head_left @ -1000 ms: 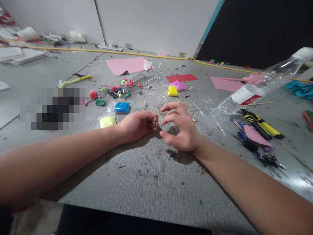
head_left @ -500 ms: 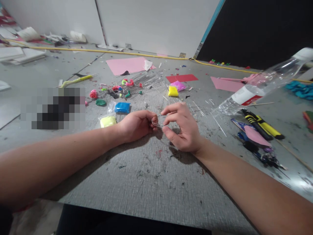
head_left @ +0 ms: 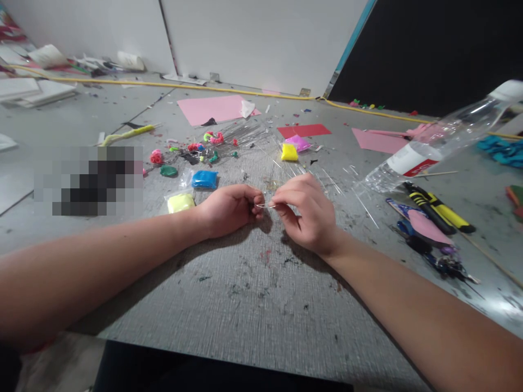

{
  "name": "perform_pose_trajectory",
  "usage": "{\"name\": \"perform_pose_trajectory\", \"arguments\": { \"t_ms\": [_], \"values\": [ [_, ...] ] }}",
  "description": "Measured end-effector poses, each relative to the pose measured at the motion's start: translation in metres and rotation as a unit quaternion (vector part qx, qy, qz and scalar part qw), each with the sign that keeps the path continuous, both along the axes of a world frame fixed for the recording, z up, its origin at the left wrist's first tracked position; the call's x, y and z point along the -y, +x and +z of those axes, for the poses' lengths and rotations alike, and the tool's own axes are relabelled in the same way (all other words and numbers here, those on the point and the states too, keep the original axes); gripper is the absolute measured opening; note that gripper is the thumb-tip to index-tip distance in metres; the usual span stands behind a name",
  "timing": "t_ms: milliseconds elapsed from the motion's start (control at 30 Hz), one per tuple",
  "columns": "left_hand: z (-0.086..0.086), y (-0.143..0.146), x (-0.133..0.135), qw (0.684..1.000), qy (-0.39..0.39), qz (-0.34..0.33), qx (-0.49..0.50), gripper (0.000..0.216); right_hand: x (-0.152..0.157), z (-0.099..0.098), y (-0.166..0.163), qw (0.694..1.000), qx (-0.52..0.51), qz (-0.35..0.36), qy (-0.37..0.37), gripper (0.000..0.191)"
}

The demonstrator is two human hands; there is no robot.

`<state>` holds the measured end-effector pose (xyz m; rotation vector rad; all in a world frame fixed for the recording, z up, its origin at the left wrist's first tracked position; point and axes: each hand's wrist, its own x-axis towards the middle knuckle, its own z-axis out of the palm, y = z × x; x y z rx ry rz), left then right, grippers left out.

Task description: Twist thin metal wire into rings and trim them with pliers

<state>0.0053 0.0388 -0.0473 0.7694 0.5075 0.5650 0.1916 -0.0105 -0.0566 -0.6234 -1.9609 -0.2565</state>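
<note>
Between my two hands runs a thin, bent silvery wire point(head_left: 265, 206). My left hand point(head_left: 231, 211) is closed, pinching one part of the wire between thumb and curled fingers. From the other side my right hand point(head_left: 308, 215) pinches the wire with thumb and fingertips; the exact grip is partly hidden. Left of my left hand lie a pale yellow clay packet point(head_left: 180, 203) and a blue clay packet point(head_left: 205, 179). Beyond my right hand are a bright yellow packet point(head_left: 289, 152) and several loose straight wires point(head_left: 333, 181).
Pliers with yellow-and-black handles point(head_left: 443, 207) lie at the right, near a tilted clear plastic bottle point(head_left: 449, 133). Small coloured clay pieces point(head_left: 204, 146) and a bundle of wires point(head_left: 245, 133) lie farther back. Pink paper point(head_left: 210, 109) and red paper point(head_left: 304, 130) rest behind them.
My right hand's fingers have gone from spread around the wire to pinched together on it. The visible wire loop looks narrower. My left hand has barely moved.
</note>
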Motion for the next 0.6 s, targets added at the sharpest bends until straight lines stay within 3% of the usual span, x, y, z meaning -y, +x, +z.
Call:
{"name": "perform_pose_trajectory", "arguments": {
  "t_ms": [600],
  "values": [
    [0.0000, -0.0003, 0.0018, 1.000, 0.022, 0.003, -0.013, 0.024, -0.0004, 0.0030, -0.0020, 1.000, 0.002, 0.017, 0.014, 0.020]
  ]
}}
